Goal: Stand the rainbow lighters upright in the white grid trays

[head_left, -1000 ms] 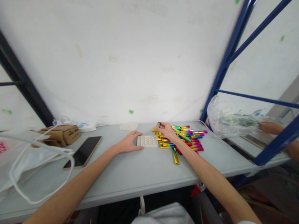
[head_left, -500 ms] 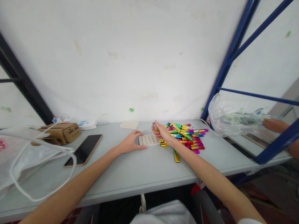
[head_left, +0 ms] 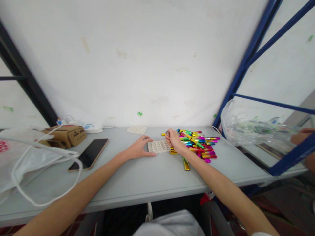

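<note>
A small off-white tray (head_left: 158,146) with rows of round bumps or cups lies flat on the grey table. My left hand (head_left: 139,148) holds its left end, thumb at the near edge and fingers at the far edge. My right hand (head_left: 173,140) is closed in a fist over the tray's right end. Something small with a dark, shiny end shows at its top, mostly hidden by the fingers. A gold bit pokes out just left of the fist. Beside this hand spreads a pile of shiny, metallic-coloured slim pieces (head_left: 200,144).
Another off-white tray (head_left: 137,129) lies by the wall. To the left are a phone (head_left: 90,154), a cardboard box (head_left: 66,135), a white plastic bag (head_left: 24,164) and a white cable. Beyond the blue rack post (head_left: 242,70), another person's hand (head_left: 301,136) touches a clear bag (head_left: 246,126).
My right hand has shifted slightly right and turned, so the held piece's end shows less. My left hand keeps its place on the tray. The view has moved slightly.
</note>
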